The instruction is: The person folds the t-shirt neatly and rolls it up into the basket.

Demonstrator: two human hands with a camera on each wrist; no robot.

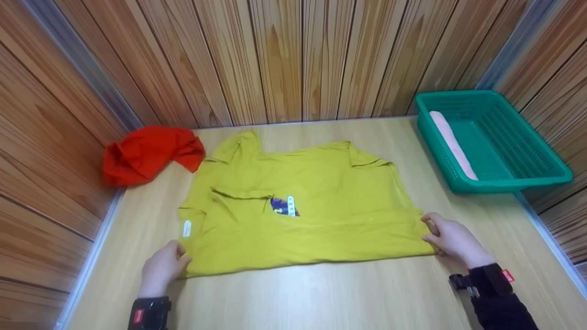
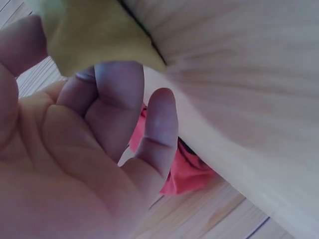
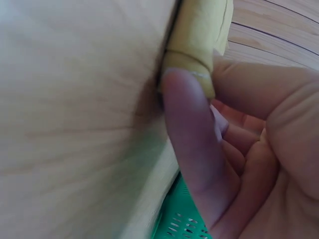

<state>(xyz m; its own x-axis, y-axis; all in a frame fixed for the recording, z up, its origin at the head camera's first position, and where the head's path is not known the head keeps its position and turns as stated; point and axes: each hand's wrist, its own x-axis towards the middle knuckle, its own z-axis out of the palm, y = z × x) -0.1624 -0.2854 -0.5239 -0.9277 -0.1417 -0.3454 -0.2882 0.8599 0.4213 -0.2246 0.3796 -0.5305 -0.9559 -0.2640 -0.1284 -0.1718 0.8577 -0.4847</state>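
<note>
A mustard-yellow shirt (image 1: 321, 238) lies spread on the table, with its near edge folded over and a dark printed patch in its middle. At its near left corner my left hand (image 1: 163, 266) pinches the cloth between thumb and fingers. In the left wrist view the yellow cloth (image 2: 99, 40) covers the fingertips. My right hand (image 1: 454, 238) grips the near right corner. The right wrist view shows the folded yellow edge (image 3: 192, 45) between thumb and finger. A small white label (image 1: 186, 228) shows near the left side of the shirt.
Back left, a crumpled red cloth (image 1: 151, 153) lies against the wall. At the back right stands a green basket (image 1: 500, 185) with a pale pink rolled or folded cloth (image 1: 453, 144) inside along its left wall. Wood-panelled walls (image 1: 298, 59) enclose the table on three sides.
</note>
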